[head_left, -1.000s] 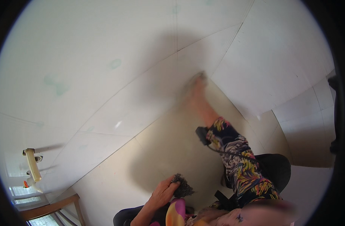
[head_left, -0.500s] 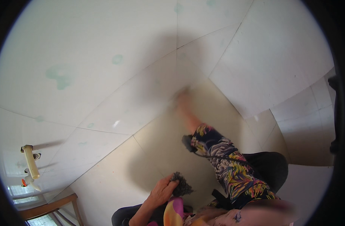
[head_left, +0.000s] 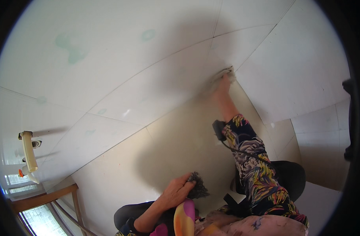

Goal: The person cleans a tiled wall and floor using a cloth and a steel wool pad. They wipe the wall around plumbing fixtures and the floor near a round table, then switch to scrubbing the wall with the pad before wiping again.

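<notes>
My left hand (head_left: 175,192) is low in the middle, its fingers closed round a dark grey steel wool pad (head_left: 198,187), held above the floor. My right arm, in a colourful patterned sleeve, stretches forward to the corner. There my right hand (head_left: 222,91) presses a pale greyish cloth (head_left: 228,74) against the foot of the white tiled wall (head_left: 156,86), near where it meets the right-hand wall. The fingers are partly hidden and slightly blurred against the cloth.
A cream-coloured tap-like fitting (head_left: 29,151) juts from the wall at the left. Below it stands a wooden chair (head_left: 66,192). The pale floor (head_left: 121,165) runs along the wall, and a white panel (head_left: 294,74) rises on the right. A small black device (head_left: 219,129) is on my right forearm.
My right hand has moved farther and to the right along the wall's foot, into the corner, with the cloth. The left hand shifts slightly right, keeping the steel wool pad. The view has turned a little.
</notes>
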Tool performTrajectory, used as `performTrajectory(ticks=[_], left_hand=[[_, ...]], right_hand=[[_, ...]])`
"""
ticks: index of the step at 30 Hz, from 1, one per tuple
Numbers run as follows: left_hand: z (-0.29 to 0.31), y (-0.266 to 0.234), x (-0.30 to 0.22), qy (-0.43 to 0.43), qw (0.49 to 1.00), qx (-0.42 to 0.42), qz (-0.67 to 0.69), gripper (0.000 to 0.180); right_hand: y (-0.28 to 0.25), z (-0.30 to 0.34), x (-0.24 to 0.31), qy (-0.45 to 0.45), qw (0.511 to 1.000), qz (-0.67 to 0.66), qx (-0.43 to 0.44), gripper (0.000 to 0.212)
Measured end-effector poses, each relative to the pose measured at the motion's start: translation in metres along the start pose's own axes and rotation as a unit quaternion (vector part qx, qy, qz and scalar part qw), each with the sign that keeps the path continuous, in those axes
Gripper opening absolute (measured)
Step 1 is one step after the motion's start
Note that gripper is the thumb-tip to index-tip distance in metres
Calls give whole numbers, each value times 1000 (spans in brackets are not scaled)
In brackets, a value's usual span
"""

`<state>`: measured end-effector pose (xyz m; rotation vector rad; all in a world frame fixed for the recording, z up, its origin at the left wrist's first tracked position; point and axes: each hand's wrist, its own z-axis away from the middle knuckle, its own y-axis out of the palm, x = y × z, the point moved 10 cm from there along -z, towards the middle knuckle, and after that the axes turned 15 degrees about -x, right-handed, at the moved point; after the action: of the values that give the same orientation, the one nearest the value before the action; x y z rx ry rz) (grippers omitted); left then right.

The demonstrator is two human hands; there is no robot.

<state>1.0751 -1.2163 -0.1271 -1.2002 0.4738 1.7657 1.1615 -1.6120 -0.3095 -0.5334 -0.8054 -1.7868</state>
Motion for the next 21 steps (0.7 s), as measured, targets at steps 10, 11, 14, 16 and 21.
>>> performTrajectory(ticks=[10, 11, 14, 16, 21], left_hand=[[-33, 41, -29, 38, 999, -8, -18, 25], [-35, 44, -33, 39, 999, -6, -21, 25], [-35, 44, -35, 14, 999, 4, -36, 24], [-32, 39, -35, 18, 999, 13, -41, 25], [-17, 35, -39, 101, 986, 77, -103, 26]], right_hand=[[17, 152, -27, -325, 925, 195, 22, 59], [11, 171, -46, -279, 934, 217, 51, 59], [8, 199, -105, -106, 951, 251, 148, 57], [18, 194, -114, -21, 964, 199, 174, 49], [42, 172, -17, -145, 973, 35, 174, 44]])
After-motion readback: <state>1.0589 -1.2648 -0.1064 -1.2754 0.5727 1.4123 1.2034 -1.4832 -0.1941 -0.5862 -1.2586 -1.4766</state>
